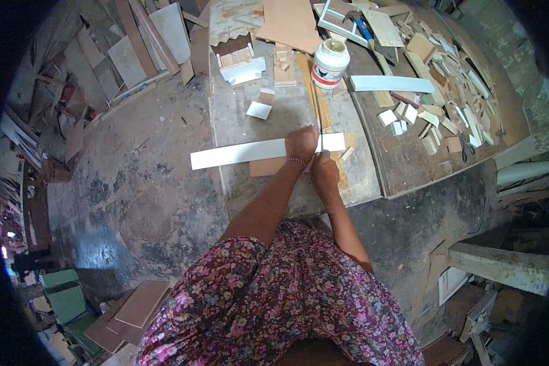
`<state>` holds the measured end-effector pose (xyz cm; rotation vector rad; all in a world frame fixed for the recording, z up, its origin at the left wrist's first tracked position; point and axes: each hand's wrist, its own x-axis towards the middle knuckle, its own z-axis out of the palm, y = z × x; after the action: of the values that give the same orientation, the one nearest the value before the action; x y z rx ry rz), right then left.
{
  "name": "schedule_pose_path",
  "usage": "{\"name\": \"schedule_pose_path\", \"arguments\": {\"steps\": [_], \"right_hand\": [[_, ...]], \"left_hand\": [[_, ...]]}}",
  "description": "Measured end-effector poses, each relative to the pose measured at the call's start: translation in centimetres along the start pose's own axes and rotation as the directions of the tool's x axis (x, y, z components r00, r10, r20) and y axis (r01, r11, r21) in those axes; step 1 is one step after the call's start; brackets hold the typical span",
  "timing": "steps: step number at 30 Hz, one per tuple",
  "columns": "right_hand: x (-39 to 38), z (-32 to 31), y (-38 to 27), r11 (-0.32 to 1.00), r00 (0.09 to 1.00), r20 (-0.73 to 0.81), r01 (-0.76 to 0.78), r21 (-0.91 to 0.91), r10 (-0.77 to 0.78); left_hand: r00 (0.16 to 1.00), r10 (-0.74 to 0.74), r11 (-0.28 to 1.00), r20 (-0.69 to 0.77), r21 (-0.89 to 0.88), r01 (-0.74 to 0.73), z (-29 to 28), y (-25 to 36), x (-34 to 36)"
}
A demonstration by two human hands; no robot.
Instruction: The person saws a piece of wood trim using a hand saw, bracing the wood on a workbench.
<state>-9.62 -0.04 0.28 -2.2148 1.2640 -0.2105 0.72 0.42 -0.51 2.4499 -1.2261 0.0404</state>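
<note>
While the left hand, half-curled, holds down the white strip, the right hand's wrapped round a thin blade.

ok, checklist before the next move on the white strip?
1. Thin blade lying across the white strip: ok.
2. Right hand at the blade's near end: ok.
3. Left hand well away from the blade: not ok, it rests on the strip right beside it.
4. Strip fully over the grey board: not ok, its left end sticks out past the board's edge.
5. White jar upright: ok.
6. Any cut in the strip: cannot tell, too small to see.
</note>
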Motion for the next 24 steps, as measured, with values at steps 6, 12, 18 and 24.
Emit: {"name": "schedule_pose_path", "arguments": {"steps": [6,12,18,24], "right_hand": [[-0.8,-0.8,-0.7,1.0,1.0,0.014,-0.009,-0.002,0.009],[-1.0,-0.8,-0.3,1.0,1.0,-0.003,0.01,-0.004,-0.01],[-0.5,-0.9,-0.5,1.0,1.0,-0.001,0.022,-0.009,-0.022],[-0.6,-1.0,-0.6,0.999,1.0,0.01,0.013,-0.029,-0.013]], "left_hand": [[0.996,-0.079,0.996,0.046,-0.036,0.081,-0.5,0.2,0.0],[0.997,-0.049,0.996,0.065,-0.066,0.053,-0.7,0.4,0.0],[0.998,-0.047,0.998,0.048,-0.044,0.049,-0.4,0.1,-0.1],[0.993,-0.074,0.995,0.088,-0.053,0.079,-0.4,0.1,0.0]]}}
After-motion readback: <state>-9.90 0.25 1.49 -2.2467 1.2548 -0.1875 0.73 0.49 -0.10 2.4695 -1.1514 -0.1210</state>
